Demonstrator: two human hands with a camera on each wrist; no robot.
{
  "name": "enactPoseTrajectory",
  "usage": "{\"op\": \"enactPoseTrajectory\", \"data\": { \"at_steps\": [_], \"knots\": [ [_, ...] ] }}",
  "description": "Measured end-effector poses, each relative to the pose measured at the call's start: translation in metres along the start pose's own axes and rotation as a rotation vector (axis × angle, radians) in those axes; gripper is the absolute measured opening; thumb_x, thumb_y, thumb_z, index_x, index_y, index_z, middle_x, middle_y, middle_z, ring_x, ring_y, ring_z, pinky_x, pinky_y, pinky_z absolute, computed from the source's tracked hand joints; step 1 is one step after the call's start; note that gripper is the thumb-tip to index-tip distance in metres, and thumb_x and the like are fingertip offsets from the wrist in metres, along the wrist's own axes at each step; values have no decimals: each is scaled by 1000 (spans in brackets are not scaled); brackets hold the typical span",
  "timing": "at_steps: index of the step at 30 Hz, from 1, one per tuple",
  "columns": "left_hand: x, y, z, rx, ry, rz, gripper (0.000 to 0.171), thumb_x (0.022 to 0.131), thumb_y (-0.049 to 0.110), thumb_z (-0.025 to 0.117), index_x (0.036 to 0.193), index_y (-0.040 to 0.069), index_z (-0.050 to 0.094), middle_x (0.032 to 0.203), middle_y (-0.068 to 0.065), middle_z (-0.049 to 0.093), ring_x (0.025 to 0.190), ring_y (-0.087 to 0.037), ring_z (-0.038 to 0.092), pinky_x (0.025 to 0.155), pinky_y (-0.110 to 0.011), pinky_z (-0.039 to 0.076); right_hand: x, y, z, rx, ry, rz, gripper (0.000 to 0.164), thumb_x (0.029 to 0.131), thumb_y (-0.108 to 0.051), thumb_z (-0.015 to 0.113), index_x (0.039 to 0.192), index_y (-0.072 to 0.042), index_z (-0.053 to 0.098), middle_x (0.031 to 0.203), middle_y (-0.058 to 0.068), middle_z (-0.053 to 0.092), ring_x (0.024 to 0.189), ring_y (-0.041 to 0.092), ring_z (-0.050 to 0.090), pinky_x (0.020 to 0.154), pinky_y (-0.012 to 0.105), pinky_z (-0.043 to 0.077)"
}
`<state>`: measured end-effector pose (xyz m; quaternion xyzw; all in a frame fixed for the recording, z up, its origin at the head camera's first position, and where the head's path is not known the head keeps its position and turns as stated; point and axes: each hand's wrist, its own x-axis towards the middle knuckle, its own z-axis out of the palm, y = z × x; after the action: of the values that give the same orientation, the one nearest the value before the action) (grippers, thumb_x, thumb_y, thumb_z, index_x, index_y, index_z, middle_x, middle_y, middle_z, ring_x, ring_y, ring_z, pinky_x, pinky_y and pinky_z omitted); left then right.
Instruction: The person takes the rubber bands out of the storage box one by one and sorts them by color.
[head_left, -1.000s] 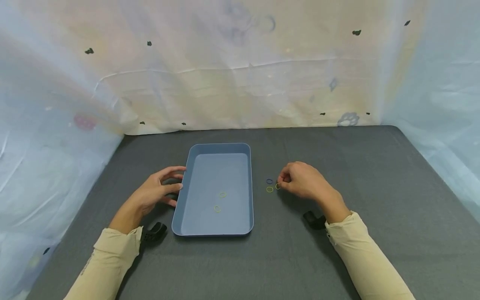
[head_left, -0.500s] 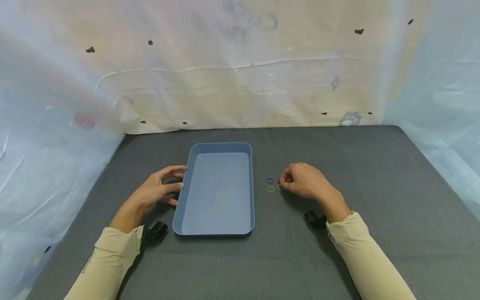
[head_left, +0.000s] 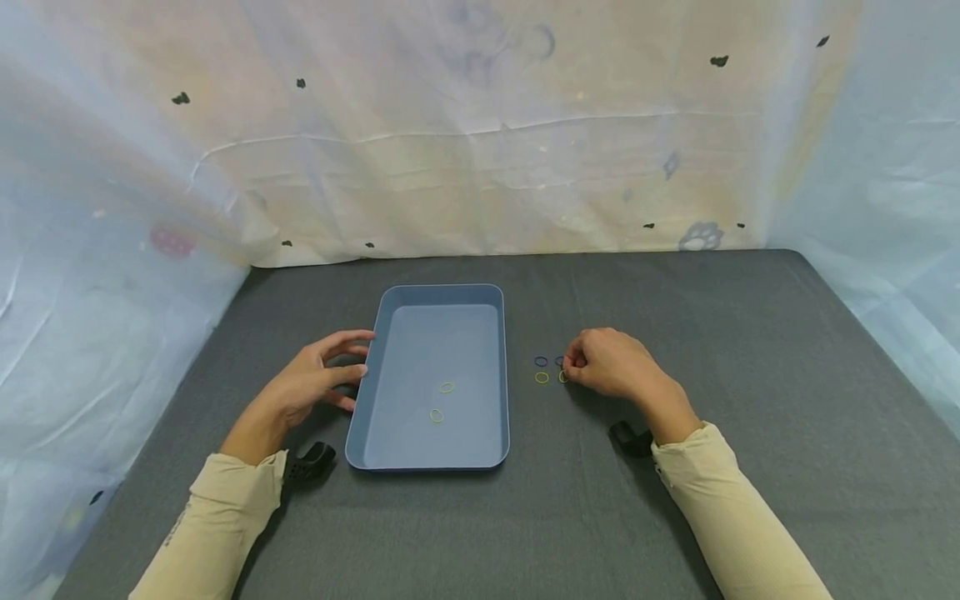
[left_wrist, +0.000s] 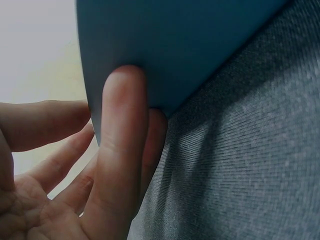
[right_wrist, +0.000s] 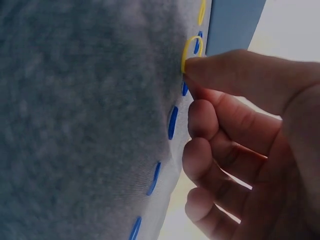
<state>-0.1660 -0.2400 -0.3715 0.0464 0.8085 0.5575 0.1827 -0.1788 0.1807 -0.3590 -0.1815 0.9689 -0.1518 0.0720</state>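
My right hand (head_left: 607, 360) pinches a small yellow rubber band (right_wrist: 185, 56) between thumb and index finger, low over the table right of the tray. A second yellow band (head_left: 542, 377) lies just left of it, with a blue band (head_left: 541, 362) behind that one. Another blue band (head_left: 559, 361) is partly covered by my fingertips. My left hand (head_left: 307, 385) touches the left side of the blue-grey tray (head_left: 497, 358), fingers spread and slightly bent, as the left wrist view also shows. Inside the tray lie two yellow bands, one farther back (head_left: 447, 387) and one nearer (head_left: 437, 416).
In the right wrist view several more blue bands, such as one (right_wrist: 173, 123) beside my fingers, lie in a row on the grey cloth (head_left: 675, 317); my hand hides them in the head view. A pale patterned curtain (head_left: 480, 192) hangs behind the table.
My right hand has shifted slightly right and nearer, bringing the pinched yellow rubber band with it. A blue band behind it has come into sight. My left hand stays at the tray.
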Motion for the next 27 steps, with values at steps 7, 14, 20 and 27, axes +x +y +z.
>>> {"op": "enactPoseTrajectory", "data": {
  "at_steps": [7,14,20,27],
  "knots": [
    [1,0,0,1,1,2,60,100,14,61,154,14,35,153,-26,34,123,-46,53,69,-42,63,0,0,1,-3,-4,1,11,89,-18,68,79,-18,74,67,-6,63,58,11,49,53,27,38],
    [1,0,1,-4,3,-5,60,100,12,60,154,15,35,154,-25,33,124,-47,52,69,-42,63,-1,0,-1,6,-24,8,11,90,-19,68,82,-18,75,69,-6,64,58,10,50,52,27,38],
    [1,0,0,-7,4,-10,60,100,11,59,155,14,34,155,-25,32,125,-48,51,68,-42,63,-1,0,-2,9,-28,-5,11,91,-18,67,84,-17,76,70,-6,66,58,10,50,52,26,38],
    [1,0,0,-3,3,-13,60,100,11,59,155,14,34,155,-25,31,124,-48,51,69,-42,63,-1,0,-3,23,-38,-15,12,93,-18,66,89,-17,78,77,-6,71,60,9,50,54,26,39]
  ]
}}
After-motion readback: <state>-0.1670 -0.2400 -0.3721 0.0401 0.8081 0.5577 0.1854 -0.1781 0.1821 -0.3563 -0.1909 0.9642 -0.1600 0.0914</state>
